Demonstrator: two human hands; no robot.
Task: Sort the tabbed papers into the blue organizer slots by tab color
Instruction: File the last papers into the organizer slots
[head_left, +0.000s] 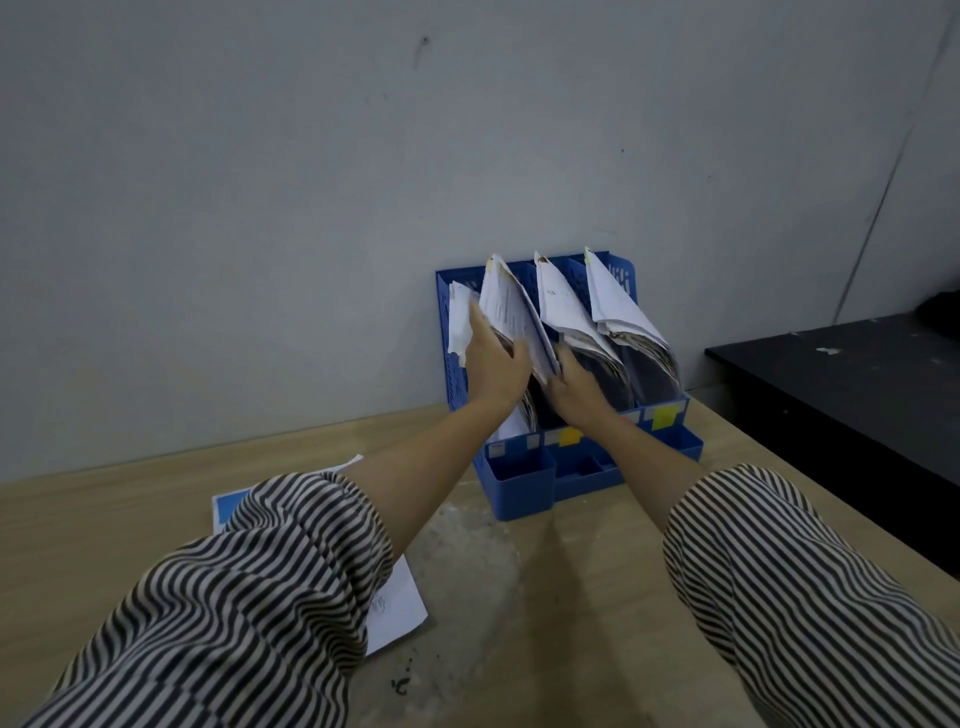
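Observation:
A blue organizer (524, 483) stands against the wall, its slots packed with leaning white papers. My left hand (493, 364) holds a bundle of papers (506, 306) in the second slot, thumb in front and fingers behind it. My right hand (574, 392) reaches in at the lower edge of the same bundle, fingers hidden among the sheets. More paper stacks lean in the third slot (563, 306) and the fourth slot (618, 306). Colored tabs mark the slot fronts: an orange tab (570, 435) and a yellow tab (665, 415).
Loose sheets (397, 608), one with a blue patch, lie on the wooden table (104, 499) under my left forearm. A black surface (852, 384) sits to the right. The grey wall rises directly behind the organizer.

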